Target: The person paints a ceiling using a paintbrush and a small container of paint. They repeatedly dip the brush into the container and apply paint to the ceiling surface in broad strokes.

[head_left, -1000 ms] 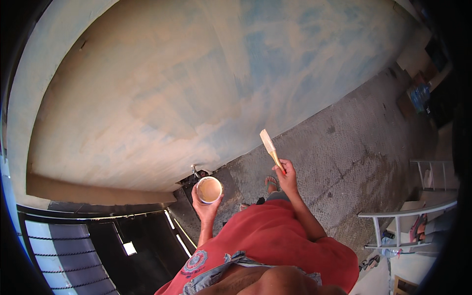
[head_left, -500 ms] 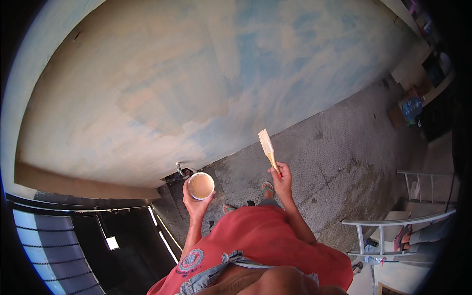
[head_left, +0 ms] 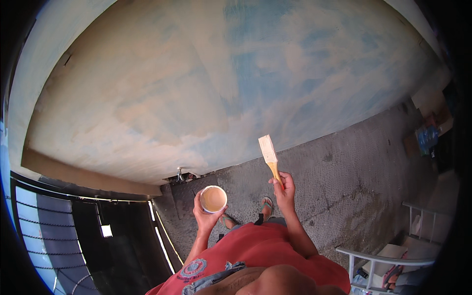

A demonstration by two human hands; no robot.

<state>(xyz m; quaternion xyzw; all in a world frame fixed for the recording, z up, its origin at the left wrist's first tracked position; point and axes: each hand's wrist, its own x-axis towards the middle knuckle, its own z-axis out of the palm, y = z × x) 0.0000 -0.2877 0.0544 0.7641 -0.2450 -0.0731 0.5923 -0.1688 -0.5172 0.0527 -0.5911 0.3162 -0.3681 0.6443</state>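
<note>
My left hand [head_left: 204,217] is wrapped round a white tub of beige paint [head_left: 214,199], held upright in front of my body. Between the fingers of my right hand [head_left: 284,189] is the wooden handle of a flat paintbrush [head_left: 269,151]. Its bristles point up and away from me, coated with pale paint. The brush is apart from the tub. Beyond both hands stands a wall [head_left: 196,83] with patchy beige, white and blue paint; whether the bristle tip touches it I cannot tell, though it seems short of it.
A metal tap [head_left: 180,174] juts from the wall's foot. Textured grey concrete floor [head_left: 344,177] lies under my sandalled feet. At the lower right is a grey metal railing [head_left: 383,259]. A dark gate [head_left: 118,250] stands at the lower left, and a blue plastic bottle [head_left: 427,137] at the far right.
Both hands sit slightly lower in the picture, the tub also farther right. The brush has turned so its broad side shows more. The whole view has shifted a little.
</note>
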